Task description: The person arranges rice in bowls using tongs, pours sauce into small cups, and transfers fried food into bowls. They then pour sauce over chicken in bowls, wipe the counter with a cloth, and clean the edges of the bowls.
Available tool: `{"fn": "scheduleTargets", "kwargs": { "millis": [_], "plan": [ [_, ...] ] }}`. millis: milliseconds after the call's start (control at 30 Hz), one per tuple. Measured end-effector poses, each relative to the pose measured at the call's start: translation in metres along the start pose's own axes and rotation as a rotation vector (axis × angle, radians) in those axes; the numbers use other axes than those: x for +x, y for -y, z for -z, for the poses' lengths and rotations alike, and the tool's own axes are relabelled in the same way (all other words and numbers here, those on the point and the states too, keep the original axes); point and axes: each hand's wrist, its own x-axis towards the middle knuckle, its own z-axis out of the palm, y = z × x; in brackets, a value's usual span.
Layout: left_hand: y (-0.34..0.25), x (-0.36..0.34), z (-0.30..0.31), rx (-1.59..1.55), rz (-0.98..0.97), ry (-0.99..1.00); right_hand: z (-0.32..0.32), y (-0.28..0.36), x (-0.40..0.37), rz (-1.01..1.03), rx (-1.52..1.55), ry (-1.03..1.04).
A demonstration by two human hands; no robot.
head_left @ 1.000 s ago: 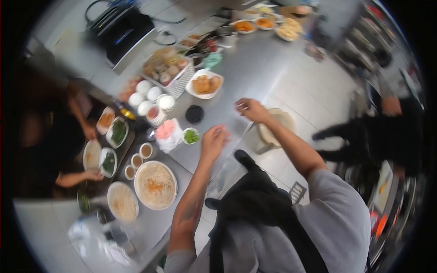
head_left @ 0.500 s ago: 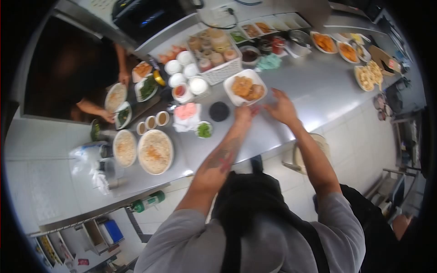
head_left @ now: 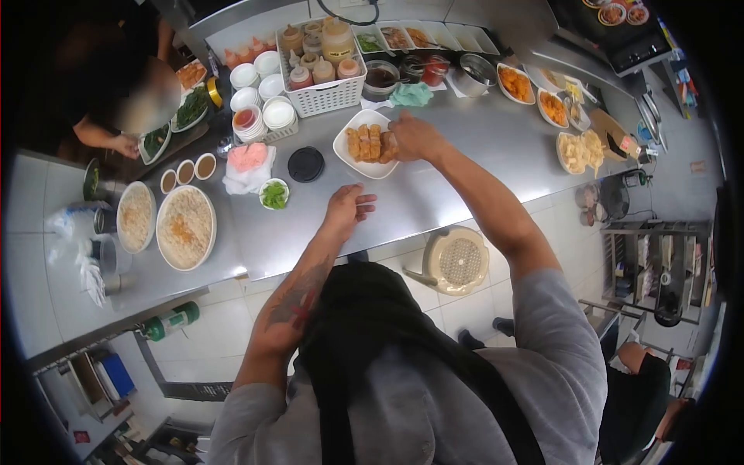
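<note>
A square white bowl (head_left: 345, 159) with golden fried pieces (head_left: 366, 144) in it stands on the steel counter (head_left: 465, 163). My right hand (head_left: 411, 139) is at the bowl's right side, its fingers bent over the rim against the food; whether it grips anything is hidden. Nearer to me, my left hand (head_left: 349, 208) hovers over the counter below the bowl, fingers apart, holding nothing. Left of the bowl lies a round black lid (head_left: 306, 164), with a small cup of chopped greens (head_left: 273, 194) below it.
A basket of sauce bottles (head_left: 325, 99), white tubs (head_left: 245, 75) and a green cloth (head_left: 411, 94) stand behind. Large rice bowls (head_left: 186, 227) are at left, orange food dishes (head_left: 515, 83) at right. A co-worker's hand (head_left: 125, 145) is at far left. A stool (head_left: 457, 260) stands below.
My left hand has come away from the bowl toward me. My right hand has moved onto the bowl's right side. The fried food now shows as separate strips. The view has shifted right.
</note>
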Motion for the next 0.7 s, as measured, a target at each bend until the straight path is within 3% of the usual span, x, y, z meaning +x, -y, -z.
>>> {"fn": "scheduleTargets", "kwargs": {
  "millis": [333,500,700],
  "plan": [
    [-0.009,-0.018,0.010,-0.022,-0.096,-0.048,0.025,0.025,-0.001,-0.004,-0.136,0.057],
    [0.000,-0.026,0.017,-0.052,-0.111,-0.072,0.019,0.031,-0.008,0.016,0.158,-0.075],
    [-0.004,-0.009,0.006,-0.051,-0.088,-0.017,-0.001,0.012,-0.009,0.017,0.298,-0.161]
  ]
}}
